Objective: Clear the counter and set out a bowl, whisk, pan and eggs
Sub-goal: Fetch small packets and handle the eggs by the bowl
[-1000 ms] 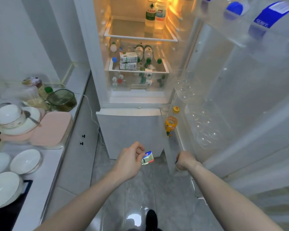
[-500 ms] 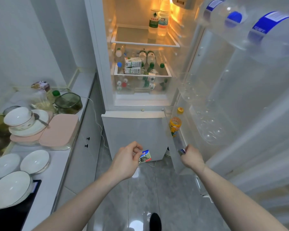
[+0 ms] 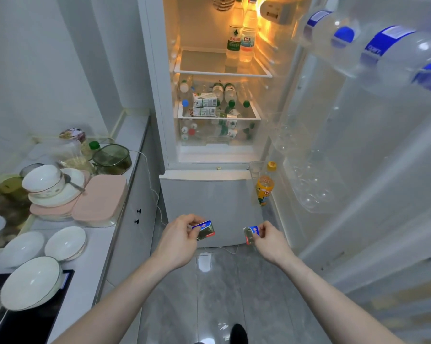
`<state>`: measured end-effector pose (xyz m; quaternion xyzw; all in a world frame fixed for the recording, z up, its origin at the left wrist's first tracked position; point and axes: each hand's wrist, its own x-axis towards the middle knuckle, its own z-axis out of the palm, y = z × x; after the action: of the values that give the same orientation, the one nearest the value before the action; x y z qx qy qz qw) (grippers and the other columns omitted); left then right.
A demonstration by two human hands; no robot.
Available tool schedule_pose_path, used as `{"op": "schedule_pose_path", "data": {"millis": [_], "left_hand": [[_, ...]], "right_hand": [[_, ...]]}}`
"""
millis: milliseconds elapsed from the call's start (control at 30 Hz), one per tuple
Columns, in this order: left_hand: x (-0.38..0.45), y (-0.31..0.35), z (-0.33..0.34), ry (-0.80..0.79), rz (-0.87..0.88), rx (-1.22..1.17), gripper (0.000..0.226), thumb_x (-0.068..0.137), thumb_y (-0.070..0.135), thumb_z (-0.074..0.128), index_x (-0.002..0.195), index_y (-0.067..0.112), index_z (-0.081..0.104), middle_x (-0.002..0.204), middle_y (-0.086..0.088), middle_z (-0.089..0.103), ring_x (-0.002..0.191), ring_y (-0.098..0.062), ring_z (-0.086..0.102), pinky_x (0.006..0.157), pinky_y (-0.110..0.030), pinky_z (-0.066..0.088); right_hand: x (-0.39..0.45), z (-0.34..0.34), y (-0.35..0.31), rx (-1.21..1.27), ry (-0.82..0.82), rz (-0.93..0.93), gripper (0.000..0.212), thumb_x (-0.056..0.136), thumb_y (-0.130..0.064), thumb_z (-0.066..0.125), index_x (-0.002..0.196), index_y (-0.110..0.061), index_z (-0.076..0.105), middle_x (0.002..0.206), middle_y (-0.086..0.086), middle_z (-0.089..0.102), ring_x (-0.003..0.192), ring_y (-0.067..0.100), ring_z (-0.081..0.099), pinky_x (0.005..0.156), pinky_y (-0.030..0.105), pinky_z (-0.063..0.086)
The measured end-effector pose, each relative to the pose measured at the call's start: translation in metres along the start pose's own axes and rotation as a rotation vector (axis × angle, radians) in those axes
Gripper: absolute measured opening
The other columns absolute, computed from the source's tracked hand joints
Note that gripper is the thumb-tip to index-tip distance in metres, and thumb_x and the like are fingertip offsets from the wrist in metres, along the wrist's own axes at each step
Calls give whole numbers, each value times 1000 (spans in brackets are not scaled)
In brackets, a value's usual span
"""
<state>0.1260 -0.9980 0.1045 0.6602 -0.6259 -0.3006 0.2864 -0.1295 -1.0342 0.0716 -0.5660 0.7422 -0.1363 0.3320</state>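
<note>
Eggs are nowhere plain to see from the head view: the fridge [image 3: 217,95] stands open with bottles and two small cartons [image 3: 204,105] on its shelves, but nothing that reads clearly as an egg. A bowl [image 3: 42,180] sits on stacked plates on the worktop [image 3: 97,242], left of the fridge, with more bowls nearer the viewer; no whisk or pan can be made out.

Below the fridge's lit compartment, the left hand [image 3: 177,242] pinches a small foil packet [image 3: 204,229] between thumb and fingertips, and the right hand [image 3: 271,240] pinches a second packet [image 3: 251,234] the same way (both look like single-portion packs, though the print is too small to read). The two hands are held apart in front of the lower fridge door [image 3: 209,207].

My judgement is that these packets are being stowed or fetched as part of tidying. To do it well, keep each pinch firm on the packet's edge, place or carry one at a time, and check the door trays to the right of the shelves for eggs before closing the fridge.
</note>
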Motion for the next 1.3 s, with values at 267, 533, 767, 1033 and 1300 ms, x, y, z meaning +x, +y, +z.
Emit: {"op": "schedule_pose_path", "data": {"millis": [267,533,767,1033,1300], "left_hand": [[-14,-14,-32,92,-31,-61,17,98,11,55,102,21,68,92,6,65,76,-6,58,62,-9,38],[-29,-23,-79,277,-36,-130,10,102,19,55,104,21,66,98,7,65,80,3,59,68,-9,39],[-39,-20,-117,379,-88,-207,12,103,25,53,106,29,64,106,6,68,95,-9,65,85,-28,51],[7,29,-119,313,43,-392,21,106,17,51,120,18,66,127,19,64,106,11,62,91,-7,45],[83,25,-97,479,-129,-639,22,87,48,56,96,33,69,97,5,71,99,-15,61,109,-49,43]], "right_hand": [[-26,36,-67,169,-42,-165,7,95,-22,61,98,-16,59,90,-2,66,86,19,60,75,30,46],[-72,53,-118,204,-96,-427,7,93,-27,66,92,-24,60,88,-7,70,80,7,60,71,22,45],[-90,43,-124,116,-273,-593,4,94,-22,66,93,-24,63,80,-6,70,61,2,56,59,14,46],[-48,-6,-133,171,-329,-591,5,91,-19,69,92,-23,71,80,-7,73,56,-1,53,58,11,44],[25,-75,-130,169,-265,-581,1,91,-27,69,91,-28,68,85,-10,73,60,-1,58,58,17,42]]}}
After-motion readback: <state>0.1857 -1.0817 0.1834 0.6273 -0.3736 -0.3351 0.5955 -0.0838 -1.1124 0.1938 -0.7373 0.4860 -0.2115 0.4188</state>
